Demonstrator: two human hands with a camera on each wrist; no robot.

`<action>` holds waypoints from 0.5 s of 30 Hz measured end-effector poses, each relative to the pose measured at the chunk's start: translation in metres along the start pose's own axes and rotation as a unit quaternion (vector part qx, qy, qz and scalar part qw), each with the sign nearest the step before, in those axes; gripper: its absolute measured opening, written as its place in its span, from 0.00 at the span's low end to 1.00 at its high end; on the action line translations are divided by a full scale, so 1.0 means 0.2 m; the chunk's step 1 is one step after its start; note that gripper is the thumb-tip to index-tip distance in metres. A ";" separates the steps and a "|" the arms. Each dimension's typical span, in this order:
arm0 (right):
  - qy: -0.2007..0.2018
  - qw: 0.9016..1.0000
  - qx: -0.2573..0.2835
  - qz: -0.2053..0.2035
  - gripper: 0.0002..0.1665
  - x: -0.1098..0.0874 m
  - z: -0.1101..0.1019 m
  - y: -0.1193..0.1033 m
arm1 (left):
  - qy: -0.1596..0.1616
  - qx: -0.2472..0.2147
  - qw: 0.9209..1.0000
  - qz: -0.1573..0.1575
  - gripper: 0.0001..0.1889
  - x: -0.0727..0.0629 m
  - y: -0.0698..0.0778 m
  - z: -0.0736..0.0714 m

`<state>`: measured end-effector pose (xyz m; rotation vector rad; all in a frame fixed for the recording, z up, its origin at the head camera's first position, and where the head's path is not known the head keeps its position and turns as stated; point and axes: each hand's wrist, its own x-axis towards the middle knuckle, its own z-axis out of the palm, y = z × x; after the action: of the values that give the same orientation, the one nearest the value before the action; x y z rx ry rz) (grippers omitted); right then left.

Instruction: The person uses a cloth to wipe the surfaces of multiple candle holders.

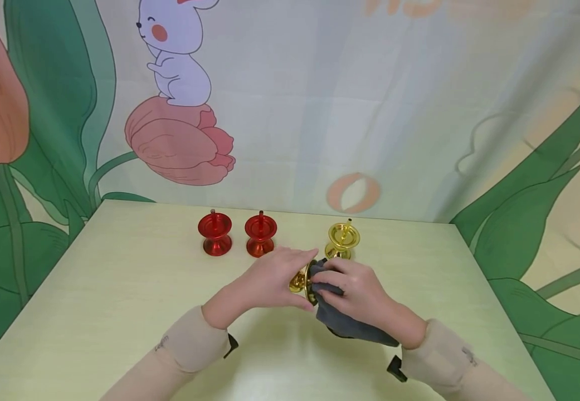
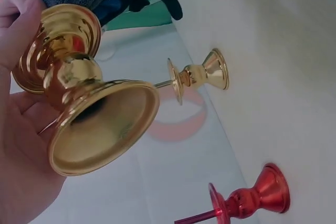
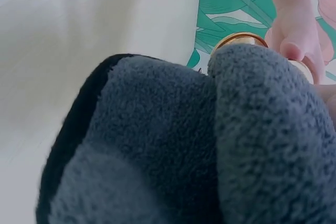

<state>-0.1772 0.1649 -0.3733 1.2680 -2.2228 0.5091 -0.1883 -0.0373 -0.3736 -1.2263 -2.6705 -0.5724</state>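
Along the back edge of the desk (image 1: 119, 312) stand a leftmost holder (image 1: 217, 245), a second holder (image 1: 260, 245) just right of it, and, farther right, a third holder (image 1: 340, 236). Before these, between left hand (image 1: 274, 278) and right hand (image 1: 359, 287), is a tipped holder (image 1: 297, 282), a cloth (image 1: 345, 323) against its right end. A printed hanging (image 1: 279, 111) is behind the back edge.

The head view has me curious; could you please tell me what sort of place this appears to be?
Probably an indoor spot staged for tabletop work, though I can't tell the building: a cartoon-printed curtain hangs behind a pale table, where two red candle holders stand side by side.
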 end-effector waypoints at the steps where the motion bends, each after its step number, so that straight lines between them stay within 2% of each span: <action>1: 0.000 1.000 0.000 -0.002 0.12 0.00 0.01 0.00 | -0.020 -0.018 1.000 -0.012 0.49 0.00 0.00 0.00; 3: -0.001 1.000 -0.002 0.001 0.12 0.00 0.02 0.00 | -0.038 -0.043 0.998 -0.028 0.47 0.01 0.00 0.00; 5: -0.001 1.000 0.000 0.009 0.12 0.00 0.02 0.01 | -0.018 -0.039 0.999 -0.027 0.46 0.00 0.01 0.02; 8: 0.000 0.999 0.008 0.033 0.12 0.00 0.03 0.02 | 0.062 0.021 0.998 0.011 0.46 -0.01 0.00 0.07; 10: 0.000 0.998 0.018 0.052 0.11 0.00 0.04 0.02 | 0.124 0.074 0.989 0.037 0.45 -0.01 0.00 0.11; 12: -0.003 0.997 0.029 0.069 0.11 0.00 0.04 0.04 | 0.160 0.107 0.980 0.053 0.45 -0.01 -0.01 0.14; 13: -0.005 0.997 0.035 0.076 0.10 0.00 0.04 0.04 | 0.162 0.110 0.979 0.055 0.46 -0.01 -0.02 0.14; 15: -0.010 0.996 0.040 0.083 0.10 0.00 0.05 0.05 | 0.142 0.092 0.985 0.043 0.48 0.00 -0.03 0.15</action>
<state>-0.1882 0.1646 -0.3829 1.1383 -2.3581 0.6556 -0.1921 -0.0296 -0.4025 -1.1090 -2.3632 -0.4379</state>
